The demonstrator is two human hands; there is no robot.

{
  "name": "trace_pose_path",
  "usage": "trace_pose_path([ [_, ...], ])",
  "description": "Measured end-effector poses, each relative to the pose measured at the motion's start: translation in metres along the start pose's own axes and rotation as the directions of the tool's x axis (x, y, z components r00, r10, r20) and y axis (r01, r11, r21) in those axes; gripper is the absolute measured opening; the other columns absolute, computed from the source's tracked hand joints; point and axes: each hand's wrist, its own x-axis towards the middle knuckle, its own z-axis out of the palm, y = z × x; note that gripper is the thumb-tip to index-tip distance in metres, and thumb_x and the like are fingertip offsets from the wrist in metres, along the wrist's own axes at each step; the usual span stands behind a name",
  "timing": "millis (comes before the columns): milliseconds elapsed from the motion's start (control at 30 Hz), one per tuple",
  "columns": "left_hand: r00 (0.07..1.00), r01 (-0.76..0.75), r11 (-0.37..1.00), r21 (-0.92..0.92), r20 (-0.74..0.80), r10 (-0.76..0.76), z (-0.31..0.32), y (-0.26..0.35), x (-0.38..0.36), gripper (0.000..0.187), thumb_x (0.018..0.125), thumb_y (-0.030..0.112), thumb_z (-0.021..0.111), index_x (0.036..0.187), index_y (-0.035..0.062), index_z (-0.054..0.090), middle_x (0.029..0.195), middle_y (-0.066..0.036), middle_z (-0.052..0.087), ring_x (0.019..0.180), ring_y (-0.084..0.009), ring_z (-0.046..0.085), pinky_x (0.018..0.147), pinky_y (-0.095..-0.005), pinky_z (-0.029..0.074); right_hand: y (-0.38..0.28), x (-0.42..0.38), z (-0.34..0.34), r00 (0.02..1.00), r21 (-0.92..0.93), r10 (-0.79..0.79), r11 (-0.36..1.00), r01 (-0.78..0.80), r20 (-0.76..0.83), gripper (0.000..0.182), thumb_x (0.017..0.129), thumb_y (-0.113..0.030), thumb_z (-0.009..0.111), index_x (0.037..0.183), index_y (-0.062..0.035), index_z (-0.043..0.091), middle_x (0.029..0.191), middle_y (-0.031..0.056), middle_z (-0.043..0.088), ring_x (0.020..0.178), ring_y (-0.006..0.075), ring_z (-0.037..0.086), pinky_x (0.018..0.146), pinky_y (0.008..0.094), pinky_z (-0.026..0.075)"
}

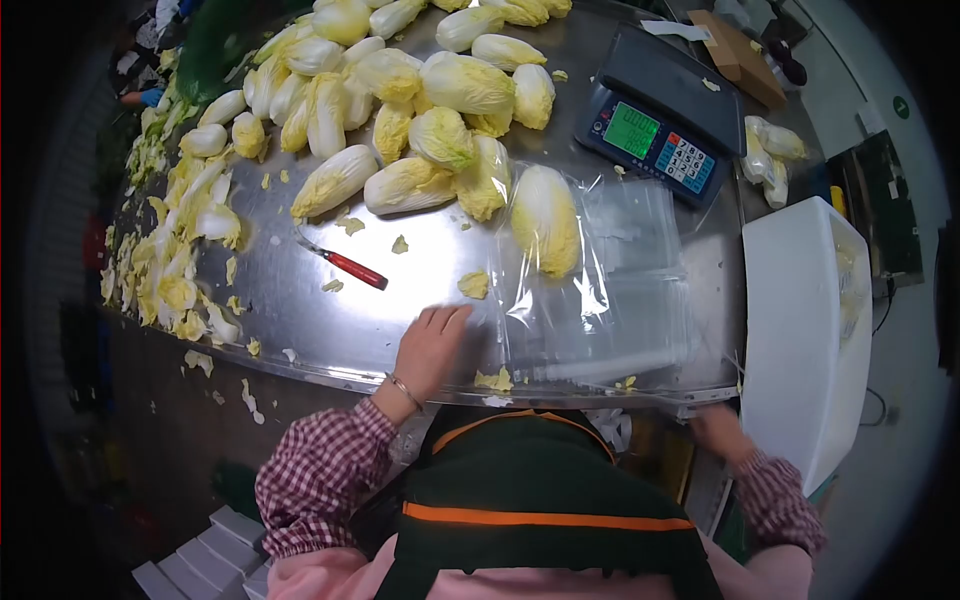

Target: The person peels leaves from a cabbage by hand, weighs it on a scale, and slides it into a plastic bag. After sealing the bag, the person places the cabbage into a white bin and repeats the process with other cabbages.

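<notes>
My left hand (433, 352) rests at the near edge of the metal table, palm down, with its fingers stretched out and nothing held. Beyond it lies a red-handled knife (356, 269) with a curved blade. To its right, a napa cabbage (545, 222) sits on a stack of clear plastic bags (630, 300), under or inside a clear film. Smeared by motion, my right hand (722, 436) is low at the table's front right edge, its fingers partly hidden. Loose leaf scraps (474, 285) lie near the left hand.
A heap of napa cabbages (400, 80) covers the back of the table. Trimmed leaves (180, 240) are piled along the left. A digital scale (665, 120) stands back right, with bagged cabbages (772, 155) beyond it and a white foam box (795, 330) beside the table.
</notes>
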Motion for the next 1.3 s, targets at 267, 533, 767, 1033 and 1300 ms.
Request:
trace_pose_path([
  [267,0.943,-0.232,0.963,-0.133,-0.272,0.190,0.029,0.003,0.057,0.020,0.078,0.010,0.061,0.097,0.0152,0.064,0.111,-0.005,0.055,0.108,-0.0267,0.044,0.091,-0.0385,0.036,-0.121,0.154,-0.106,0.224,-0.070,-0.372,0.634,0.770,-0.901,0.019,0.076,-0.002,0.062,0.095,-0.0031,0.060,0.100,0.0140,0.058,0.091,0.0300,0.055,0.082,0.0372,0.044],
  [533,0.740,-0.180,0.407,-0.896,-0.396,-0.544,-0.093,0.034,0.133,0.021,0.095,0.018,0.043,0.083,0.0025,0.051,0.072,-0.006,0.053,0.068,-0.0129,0.053,0.064,-0.0255,0.044,-0.160,0.084,-0.266,0.503,0.433,0.329,-0.265,0.861,-0.799,0.009,0.090,-0.011,0.051,0.084,-0.0055,0.056,0.075,0.0029,0.053,0.068,0.0090,0.051,0.060,0.0215,0.039],
  [767,0.711,0.286,0.389,-0.876,-0.078,-0.698,-0.078,0.040,0.050,0.036,0.096,0.032,0.041,0.074,0.0034,0.040,0.051,-0.003,0.041,0.038,-0.0096,0.042,0.038,-0.0255,0.035,-0.205,0.074,-0.191,0.722,0.754,0.410,-0.114,0.647,-0.558,0.025,0.091,-0.023,0.051,0.070,-0.0121,0.043,0.051,-0.0047,0.036,0.037,0.0042,0.032,0.033,0.0209,0.024],
  [1033,0.377,0.926,0.063,-0.372,0.907,-0.187,-0.025,-0.011,-0.047,0.032,0.091,0.034,0.047,0.082,0.0044,0.053,0.055,-0.001,0.052,0.043,-0.0069,0.053,0.036,-0.0185,0.042,-0.157,0.071,-0.084,0.908,0.916,-0.357,0.396,-0.064,0.218,0.024,0.081,-0.015,0.056,0.059,-0.0085,0.049,0.055,-0.0039,0.045,0.043,0.0066,0.042,0.038,0.0225,0.033],
  [1300,0.863,-0.502,0.864,-0.029,0.054,0.503,-0.002,-0.021,-0.014,0.067,0.078,0.018,0.067,0.134,0.0080,0.033,0.118,-0.019,0.051,0.092,-0.0309,0.060,0.073,-0.0345,0.050,-0.198,0.116,-0.068,0.441,-0.124,-0.649,0.636,0.762,-0.620,0.062,0.077,-0.023,0.064,0.130,-0.0066,0.037,0.120,0.0176,0.048,0.109,0.0255,0.049,0.090,0.0355,0.041],
])
